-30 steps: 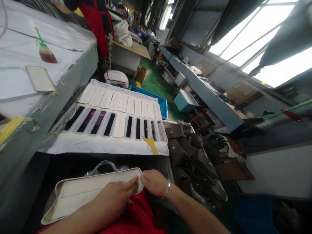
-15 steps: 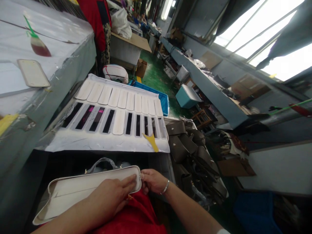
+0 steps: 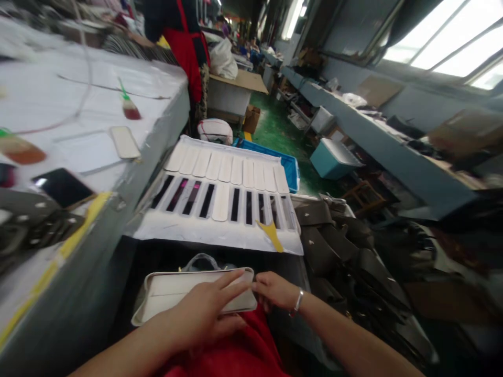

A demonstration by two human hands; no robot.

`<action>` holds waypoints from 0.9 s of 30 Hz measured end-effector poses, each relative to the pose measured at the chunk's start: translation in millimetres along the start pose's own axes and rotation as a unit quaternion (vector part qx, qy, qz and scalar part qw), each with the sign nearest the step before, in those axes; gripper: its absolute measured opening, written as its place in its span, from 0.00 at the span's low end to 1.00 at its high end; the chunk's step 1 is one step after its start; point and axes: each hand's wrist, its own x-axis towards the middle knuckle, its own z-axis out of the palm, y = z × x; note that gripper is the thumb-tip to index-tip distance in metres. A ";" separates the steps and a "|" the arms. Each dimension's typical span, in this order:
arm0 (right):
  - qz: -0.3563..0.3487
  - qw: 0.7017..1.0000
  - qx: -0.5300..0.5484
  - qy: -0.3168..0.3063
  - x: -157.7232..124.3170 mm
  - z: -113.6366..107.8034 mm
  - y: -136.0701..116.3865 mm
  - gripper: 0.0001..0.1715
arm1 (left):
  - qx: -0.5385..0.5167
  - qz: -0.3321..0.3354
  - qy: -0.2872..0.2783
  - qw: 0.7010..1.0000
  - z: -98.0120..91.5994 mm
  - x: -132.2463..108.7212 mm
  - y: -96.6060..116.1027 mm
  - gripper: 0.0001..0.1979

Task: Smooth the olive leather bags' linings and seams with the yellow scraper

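A cream leather panel (image 3: 173,293) with a raised edge lies across my lap on red cloth (image 3: 231,353). My left hand (image 3: 208,314) rests flat on its right half, fingers stretched toward the corner. My right hand (image 3: 273,290), with a bracelet on the wrist, pinches the panel's right end, fingers curled on the edge.
In front lies a white template board (image 3: 220,230) with dark slots and several cream strips (image 3: 228,170), plus a yellow scraper (image 3: 271,235). A worktable (image 3: 82,141) at left carries brushes, a phone and a small cream piece. Dark brown bags (image 3: 338,246) pile at right. A person in a red apron (image 3: 184,42) stands beyond.
My view has swung left and up, blurring the scene. Both hands stay on the panel's right end; my left fingers have slid further onto the corner.
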 end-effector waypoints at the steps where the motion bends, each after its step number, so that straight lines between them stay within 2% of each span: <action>1: 0.001 1.000 -0.005 0.008 0.0 0.6 -0.6 0.16 | -0.035 -0.025 0.052 0.998 -10.1 -12.4 -1.6 0.21; 3: 0.007 1.000 -0.014 0.013 -0.2 0.9 -2.2 0.15 | -0.082 -0.117 0.195 0.970 -29.3 -43.1 -13.1 0.12; 5: 0.017 1.000 -0.024 0.003 -1.3 0.1 -4.8 0.15 | -0.103 -0.249 0.331 0.904 -42.9 -76.4 -34.3 0.16; 6: 0.025 0.999 -0.029 -0.004 -2.2 -0.5 -6.5 0.15 | -0.127 -0.304 0.344 0.879 -46.4 -91.1 -46.8 0.18; 7: 0.034 0.999 -0.034 -0.014 -3.0 -1.3 -8.4 0.15 | -0.165 -0.337 0.326 0.867 -47.5 -103.2 -59.2 0.20; 9: 0.047 0.997 -0.055 -0.028 -4.7 -3.4 -12.6 0.16 | -0.236 -0.371 0.242 0.865 -43.5 -117.6 -79.7 0.22; 11: 0.069 0.992 -0.092 -0.043 -6.0 -6.3 -17.2 0.20 | -0.287 -0.373 0.157 0.868 -36.2 -119.9 -90.3 0.22; 13: 0.106 0.984 -0.130 -0.063 -6.9 -9.7 -22.1 0.25 | -0.326 -0.370 0.108 0.863 -31.7 -115.4 -91.8 0.21; 16: 0.135 0.974 -0.155 -0.100 -6.9 -15.4 -28.4 0.30 | -0.358 -0.380 0.066 0.850 -34.6 -107.5 -88.7 0.21; 21: 0.072 0.966 -0.220 -0.114 -0.2 -24.0 -31.6 0.31 | -0.316 -0.364 -0.019 0.876 -41.2 -103.7 -105.8 0.23; 24: 0.035 0.967 -0.234 -0.093 3.5 -25.2 -28.4 0.32 | -0.298 -0.356 -0.031 0.885 -37.4 -103.7 -120.9 0.24; 27: -0.004 0.976 -0.211 -0.053 0.1 -22.2 -19.9 0.31 | -0.259 -0.354 -0.040 0.898 -38.6 -105.5 -127.2 0.25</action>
